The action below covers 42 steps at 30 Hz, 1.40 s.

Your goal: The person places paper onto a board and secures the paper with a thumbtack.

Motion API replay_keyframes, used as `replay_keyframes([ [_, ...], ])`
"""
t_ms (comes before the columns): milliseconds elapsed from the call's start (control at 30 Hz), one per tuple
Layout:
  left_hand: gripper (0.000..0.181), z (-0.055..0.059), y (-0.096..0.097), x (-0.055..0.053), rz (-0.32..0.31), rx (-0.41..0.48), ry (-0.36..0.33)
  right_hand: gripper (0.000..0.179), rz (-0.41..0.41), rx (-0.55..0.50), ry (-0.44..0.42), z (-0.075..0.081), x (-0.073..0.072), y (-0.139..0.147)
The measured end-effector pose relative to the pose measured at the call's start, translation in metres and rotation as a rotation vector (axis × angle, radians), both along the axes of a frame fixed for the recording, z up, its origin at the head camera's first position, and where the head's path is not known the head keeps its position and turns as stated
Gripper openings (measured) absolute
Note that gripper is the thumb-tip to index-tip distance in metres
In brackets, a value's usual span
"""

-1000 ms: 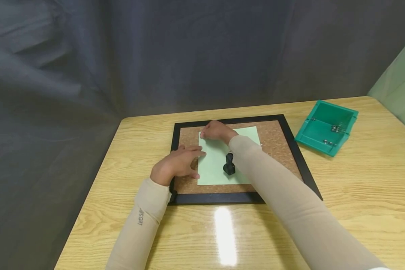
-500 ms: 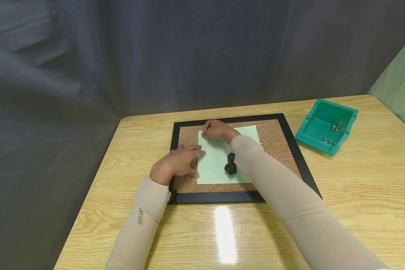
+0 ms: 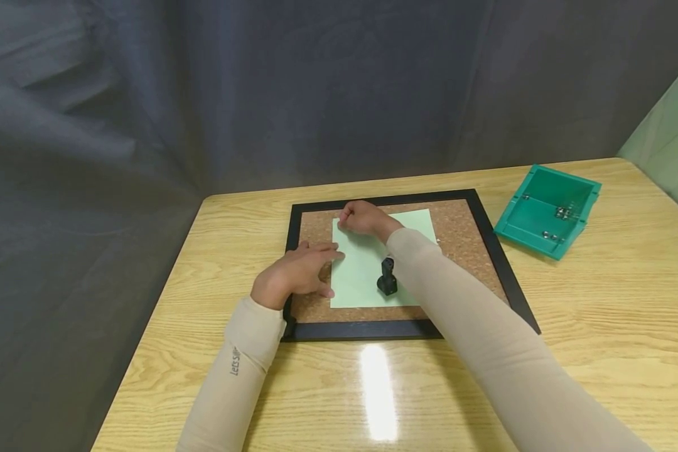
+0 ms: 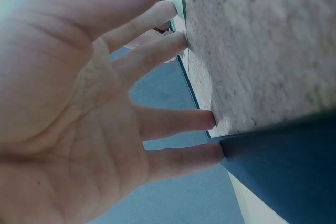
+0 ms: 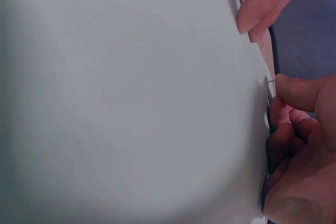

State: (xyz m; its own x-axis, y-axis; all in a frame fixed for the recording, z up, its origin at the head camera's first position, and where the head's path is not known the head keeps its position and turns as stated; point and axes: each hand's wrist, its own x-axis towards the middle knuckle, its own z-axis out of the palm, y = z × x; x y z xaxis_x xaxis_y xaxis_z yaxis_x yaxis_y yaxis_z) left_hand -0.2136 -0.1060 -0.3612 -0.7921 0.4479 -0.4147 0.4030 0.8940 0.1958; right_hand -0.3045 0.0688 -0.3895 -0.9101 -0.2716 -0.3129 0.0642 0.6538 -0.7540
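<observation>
A pale green sheet of paper (image 3: 355,279) lies on a black-framed corkboard (image 3: 466,235). At the sheet's top left corner, my right hand (image 3: 364,218) pinches a push pin (image 5: 270,81). Its thin metal needle points at the paper in the right wrist view, while the head is hidden by thumb and finger. My left hand (image 3: 296,273) has its fingers spread, with fingertips at the sheet's left edge and on the cork. In the left wrist view, the little finger (image 4: 184,161) reaches the board's dark frame.
A green plastic box (image 3: 514,237) with several small clear and shiny pieces inside stands tilted right of the board. The wooden table (image 3: 226,238) ends at a dark curtain (image 3: 339,94). A black wrist camera (image 3: 387,279) hangs under the right sleeve, over the paper.
My right hand has shifted very slightly to the right at the sheet's top left corner. My left hand has stayed in place.
</observation>
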Motion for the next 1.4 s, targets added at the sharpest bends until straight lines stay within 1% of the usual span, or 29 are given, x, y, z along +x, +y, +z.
replay_keyframes([
  [100,0.079,0.0001,-0.0003,-0.0002,-0.001,-0.002,-0.001,0.018,0.000,-0.001,0.000,0.0009,0.0006,0.0005],
  [233,0.079,0.0002,-0.0012,-0.0006,-0.002,0.005,-0.001,0.018,0.002,-0.003,0.019,0.0006,0.0011,0.0000],
  [467,0.080,-0.0025,-0.0046,-0.0009,0.002,0.005,-0.005,0.016,0.010,-0.008,0.039,-0.0026,0.0015,-0.0040],
  [800,0.079,-0.0017,-0.0048,0.0001,-0.004,0.015,-0.001,0.014,-0.018,-0.023,0.023,-0.0033,0.0014,-0.0058],
  [1033,0.079,-0.0003,-0.0044,0.0002,-0.002,0.013,0.003,0.015,-0.032,-0.004,0.017,-0.0025,0.0017,-0.0071],
  [1400,0.079,-0.0022,-0.0038,-0.0010,-0.006,0.009,0.004,0.014,-0.042,0.015,0.003,-0.0027,-0.0007,-0.0069],
])
